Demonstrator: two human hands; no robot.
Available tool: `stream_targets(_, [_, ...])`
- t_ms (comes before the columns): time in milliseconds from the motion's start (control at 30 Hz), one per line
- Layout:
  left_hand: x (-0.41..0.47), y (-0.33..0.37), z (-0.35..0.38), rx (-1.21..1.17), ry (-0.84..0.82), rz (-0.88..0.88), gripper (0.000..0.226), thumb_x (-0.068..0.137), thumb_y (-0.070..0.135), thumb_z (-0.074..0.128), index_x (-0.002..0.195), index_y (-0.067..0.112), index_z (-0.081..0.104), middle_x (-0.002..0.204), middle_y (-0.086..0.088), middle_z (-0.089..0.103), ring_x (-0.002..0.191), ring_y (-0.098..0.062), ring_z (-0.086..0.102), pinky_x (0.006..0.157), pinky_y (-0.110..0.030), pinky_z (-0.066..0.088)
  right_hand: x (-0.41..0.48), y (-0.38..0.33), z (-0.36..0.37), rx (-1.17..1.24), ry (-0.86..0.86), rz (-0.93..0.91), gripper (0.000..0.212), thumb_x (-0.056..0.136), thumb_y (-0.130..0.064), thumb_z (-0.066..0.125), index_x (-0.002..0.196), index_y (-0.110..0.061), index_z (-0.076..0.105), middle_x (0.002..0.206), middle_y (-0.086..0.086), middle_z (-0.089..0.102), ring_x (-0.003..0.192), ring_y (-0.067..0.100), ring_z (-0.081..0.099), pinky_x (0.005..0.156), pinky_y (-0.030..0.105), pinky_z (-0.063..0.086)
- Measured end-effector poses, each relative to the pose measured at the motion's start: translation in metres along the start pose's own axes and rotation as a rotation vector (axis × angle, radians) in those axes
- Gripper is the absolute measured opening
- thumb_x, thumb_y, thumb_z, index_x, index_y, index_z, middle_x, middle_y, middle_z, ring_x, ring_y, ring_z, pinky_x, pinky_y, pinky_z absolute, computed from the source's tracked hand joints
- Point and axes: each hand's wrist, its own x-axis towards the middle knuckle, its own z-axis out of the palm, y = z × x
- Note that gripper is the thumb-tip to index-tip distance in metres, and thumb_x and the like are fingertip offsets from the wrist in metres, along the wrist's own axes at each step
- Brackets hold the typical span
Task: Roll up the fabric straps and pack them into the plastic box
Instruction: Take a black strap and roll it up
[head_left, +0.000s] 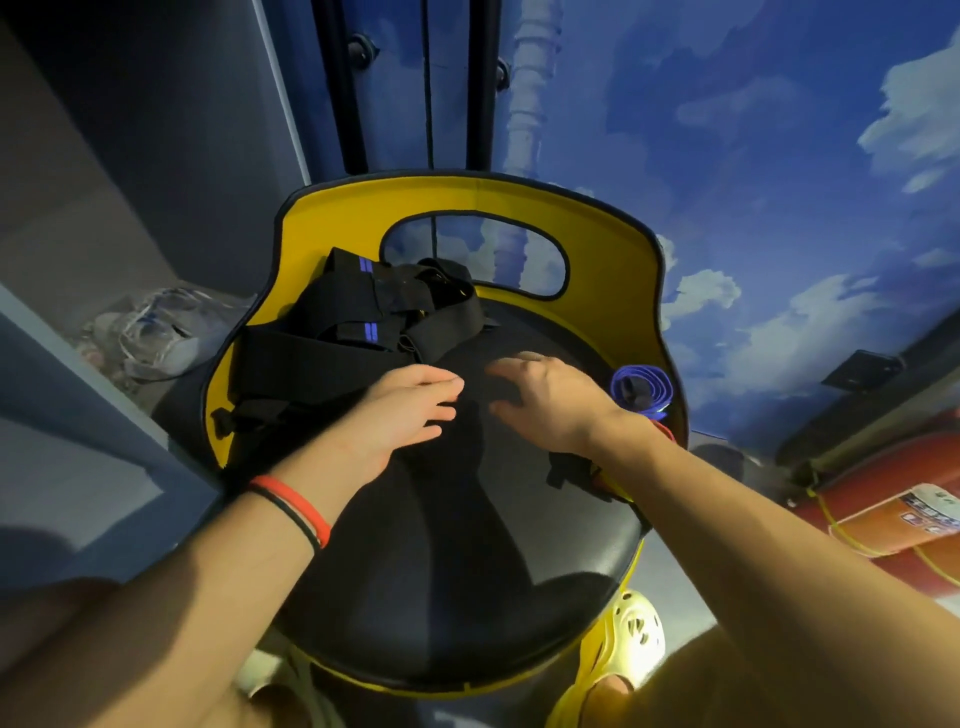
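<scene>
A tangle of black fabric straps (363, 317) with blue stripes lies at the back left of a yellow chair's black seat (467, 545). One black strap (470, 382) runs from the pile to the middle of the seat, between my hands. My left hand (410, 410) lies flat on it with fingers stretched out. My right hand (545, 400) curls its fingers and thumb around the strap's end. A rolled blue strap (641, 389) sits at the seat's right edge, just behind my right wrist. No plastic box is in view.
The yellow chair back (613, 244) rises behind the seat. Black buckles lie at the seat's left (223, 423) and right (566, 470). A red fire extinguisher (883, 499) lies on the floor at the right, shoes (156, 338) at the left, and a yellow clog (631, 636) below the seat.
</scene>
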Motion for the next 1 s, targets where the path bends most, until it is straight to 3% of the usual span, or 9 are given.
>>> stream_targets(100, [-0.001,0.007,-0.025,0.143,0.077,0.058,0.018,0.099,0.026,0.067,0.116,0.022,0.070,0.112,0.002,0.072,0.104,-0.011,0.068,0.093,-0.033,0.057,0.008,-0.017,0.000,0.063,0.001,-0.064,0.061,0.098,-0.037,0.060,0.153,-0.028,0.036,0.150,0.005,0.050,0.134,0.027,0.051,0.104,0.045,0.048])
stream_targets(267, [0.010,0.012,-0.070,0.503,0.241,0.193,0.018,0.095,0.027,0.071,0.112,0.023,0.071,0.110,0.006,0.069,0.103,-0.013,0.066,0.095,-0.037,0.054,0.027,-0.037,0.006,0.106,-0.009,-0.103,0.063,0.095,-0.035,0.065,0.151,-0.029,0.037,0.139,0.005,0.059,0.122,0.025,0.059,0.096,0.047,0.052])
stream_targets(400, [0.021,0.009,-0.103,0.968,0.365,0.399,0.029,0.095,0.023,0.070,0.124,0.025,0.066,0.132,0.002,0.059,0.122,-0.023,0.057,0.100,-0.047,0.050,0.041,-0.045,0.009,0.132,-0.053,-0.101,0.063,0.095,-0.034,0.066,0.152,-0.029,0.038,0.137,0.006,0.059,0.119,0.024,0.060,0.096,0.045,0.053])
stream_targets(500, [0.029,0.000,-0.116,1.106,0.292,0.383,0.050,0.095,0.021,0.071,0.142,0.024,0.055,0.147,0.004,0.050,0.137,-0.024,0.045,0.109,-0.049,0.043,0.048,-0.046,0.013,0.123,-0.067,-0.094,0.064,0.095,-0.035,0.066,0.152,-0.028,0.038,0.145,0.005,0.054,0.127,0.025,0.055,0.099,0.042,0.050])
stream_targets(600, [0.035,-0.003,-0.117,1.218,0.237,0.299,0.060,0.094,0.023,0.071,0.148,0.027,0.046,0.147,0.003,0.046,0.137,-0.025,0.044,0.109,-0.049,0.044,0.051,-0.046,0.016,0.099,-0.093,-0.091,0.065,0.096,-0.037,0.065,0.154,-0.029,0.037,0.148,0.005,0.051,0.131,0.025,0.052,0.100,0.041,0.049])
stream_targets(733, [0.038,0.002,-0.114,1.291,0.265,0.303,0.035,0.094,0.020,0.071,0.124,0.031,0.056,0.121,0.003,0.054,0.121,-0.024,0.054,0.098,-0.043,0.045,0.050,-0.041,0.019,0.066,-0.114,-0.084,0.067,0.097,-0.037,0.064,0.156,-0.027,0.033,0.150,0.006,0.048,0.132,0.025,0.052,0.100,0.039,0.048])
stream_targets(833, [0.035,0.009,-0.109,1.292,0.191,0.298,0.019,0.095,0.025,0.070,0.099,0.040,0.059,0.108,0.009,0.053,0.115,-0.017,0.057,0.101,-0.042,0.038,0.049,-0.035,0.020,0.108,-0.106,-0.074,0.073,0.095,-0.036,0.068,0.156,-0.030,0.029,0.152,0.005,0.046,0.130,0.025,0.053,0.100,0.040,0.049])
stream_targets(933, [0.028,0.022,-0.100,1.098,0.044,0.367,0.015,0.095,0.030,0.070,0.100,0.044,0.064,0.105,0.013,0.054,0.110,-0.010,0.056,0.105,-0.041,0.033,0.047,-0.031,0.017,0.268,-0.054,-0.077,0.088,0.088,-0.032,0.075,0.158,-0.034,0.022,0.152,0.002,0.041,0.130,0.023,0.051,0.103,0.038,0.048])
stream_targets(1000, [0.024,0.027,-0.094,0.867,-0.078,0.431,0.019,0.095,0.027,0.071,0.102,0.044,0.067,0.107,0.013,0.059,0.107,-0.007,0.059,0.104,-0.039,0.041,0.045,-0.032,0.012,0.414,-0.023,-0.114,0.103,0.080,-0.028,0.084,0.159,-0.037,0.018,0.155,0.000,0.033,0.133,0.020,0.045,0.106,0.033,0.044])
